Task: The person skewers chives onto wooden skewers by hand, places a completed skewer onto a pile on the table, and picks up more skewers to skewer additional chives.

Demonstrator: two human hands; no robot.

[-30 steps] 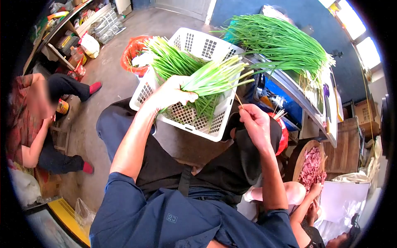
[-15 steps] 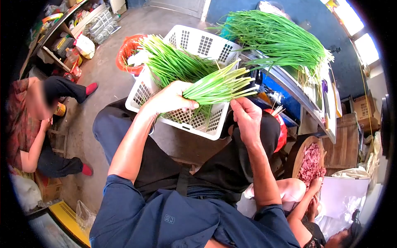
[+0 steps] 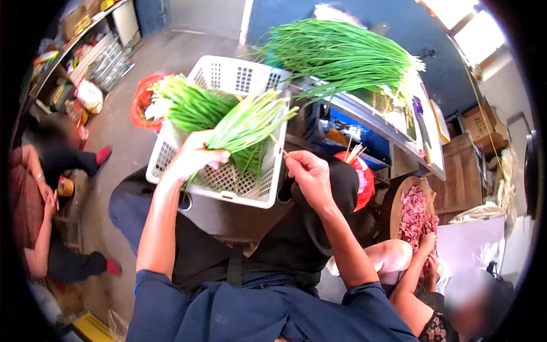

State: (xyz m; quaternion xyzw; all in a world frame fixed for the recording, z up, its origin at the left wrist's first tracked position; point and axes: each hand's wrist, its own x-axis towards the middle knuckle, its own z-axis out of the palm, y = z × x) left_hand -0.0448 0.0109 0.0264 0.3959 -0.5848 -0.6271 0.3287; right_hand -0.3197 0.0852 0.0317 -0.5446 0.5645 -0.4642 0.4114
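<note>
My left hand point(image 3: 196, 157) is closed round a bunch of garlic chives point(image 3: 245, 128), its pale cut ends fanned out to the upper right. Below it stands a white plastic basket point(image 3: 158, 165), where more garlic chives point(image 3: 191, 105) lie with their pale ends to the upper left. My right hand point(image 3: 310, 176) is just right of the basket's rim, thumb and forefinger pinched on a thin brownish strand point(image 3: 274, 138). That strand reaches toward the stem ends of the held bunch.
A big pile of garlic chives point(image 3: 347, 57) lies on the table point(image 3: 419, 154) ahead. Left of the basket is a red container point(image 3: 141, 105). A co-worker's hand point(image 3: 428, 244) is at chopped meat point(image 3: 416, 214) on a round board. Another person point(image 3: 35, 211) sits at left.
The view has shifted, so the basket and table appear farther left. My right hand has drawn away from the bunch's stem ends, with a thin strand now showing at its fingertips.
</note>
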